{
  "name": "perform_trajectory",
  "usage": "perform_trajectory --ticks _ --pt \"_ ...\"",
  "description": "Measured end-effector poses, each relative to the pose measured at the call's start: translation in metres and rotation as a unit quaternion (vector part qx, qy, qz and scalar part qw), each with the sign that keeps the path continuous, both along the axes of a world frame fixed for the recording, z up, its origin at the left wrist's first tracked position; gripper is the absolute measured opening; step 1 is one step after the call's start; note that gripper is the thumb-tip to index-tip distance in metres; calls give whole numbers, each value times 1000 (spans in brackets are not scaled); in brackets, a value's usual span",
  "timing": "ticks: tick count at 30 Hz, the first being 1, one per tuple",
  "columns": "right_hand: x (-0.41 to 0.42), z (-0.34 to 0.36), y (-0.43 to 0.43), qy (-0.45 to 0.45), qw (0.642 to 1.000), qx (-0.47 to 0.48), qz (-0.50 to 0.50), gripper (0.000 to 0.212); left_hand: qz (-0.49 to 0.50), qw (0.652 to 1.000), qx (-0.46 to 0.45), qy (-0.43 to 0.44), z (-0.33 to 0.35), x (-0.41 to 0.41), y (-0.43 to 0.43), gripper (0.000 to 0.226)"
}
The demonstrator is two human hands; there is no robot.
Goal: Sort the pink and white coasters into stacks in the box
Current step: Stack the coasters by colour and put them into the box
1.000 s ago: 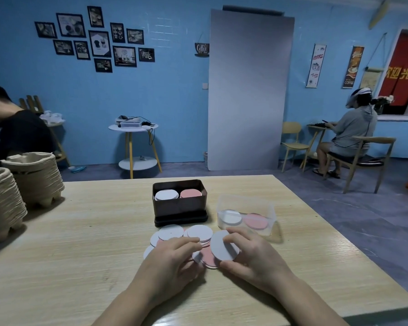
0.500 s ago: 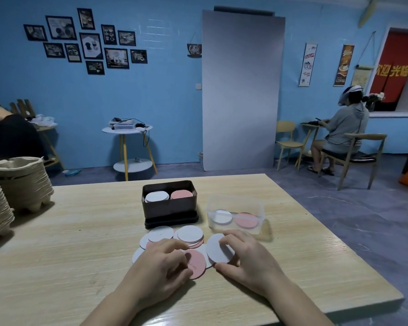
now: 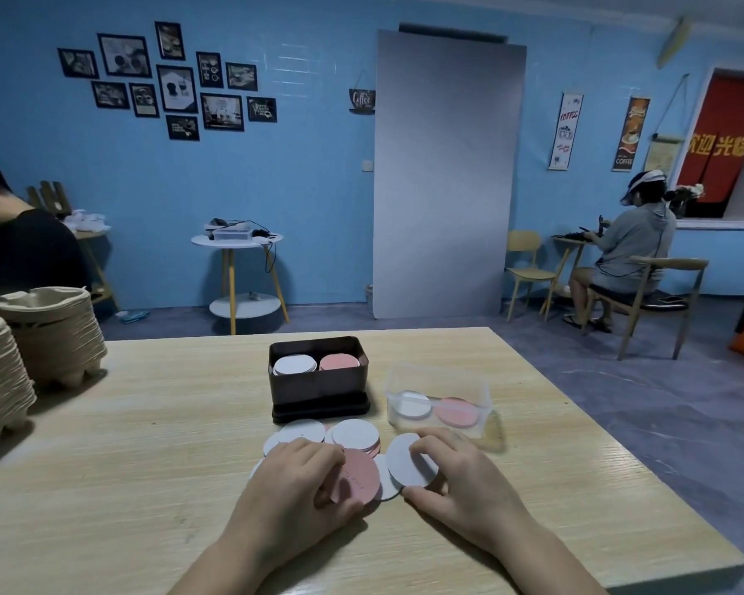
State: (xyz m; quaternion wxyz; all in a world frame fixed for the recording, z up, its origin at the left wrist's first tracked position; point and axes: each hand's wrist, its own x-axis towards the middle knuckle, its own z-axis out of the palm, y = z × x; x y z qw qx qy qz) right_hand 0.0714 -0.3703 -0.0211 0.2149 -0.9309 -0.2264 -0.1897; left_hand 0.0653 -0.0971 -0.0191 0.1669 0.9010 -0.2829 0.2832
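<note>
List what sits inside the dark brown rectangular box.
Two stacks: white round coasters on its left, pink round coasters on its right. The box itself hides how many lie beneath the top ones.

Stacked pulp trays (image 3: 52,332) sit left on the wooden table (image 3: 147,444).

Blue wall (image 3: 301,186), framed pictures (image 3: 168,79), grey panel (image 3: 443,173), round side table (image 3: 237,240), grey floor (image 3: 619,380).

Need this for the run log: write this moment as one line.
left hand: grips pink coaster | right hand: grips white coaster | dark box: white stack, pink stack | loose pile: on table
</note>
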Motion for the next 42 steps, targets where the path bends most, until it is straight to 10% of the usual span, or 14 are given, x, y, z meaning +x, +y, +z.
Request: perform_trajectory --ticks 8,16,35,42 --pt "0 5 31 -13 997 -27 76 60 -32 997 18 -66 -1 3 1 30" --pt "-1 2 51 -31 993 22 115 31 -58 998 -10 8 -4 3 5 36" --pt "15 12 36 -61 994 9 91 39 -92 992 -67 45 -6 8 8 29" --pt "21 9 20 -57 998 8 33 40 -12 993 79 86 12 37 7 50"
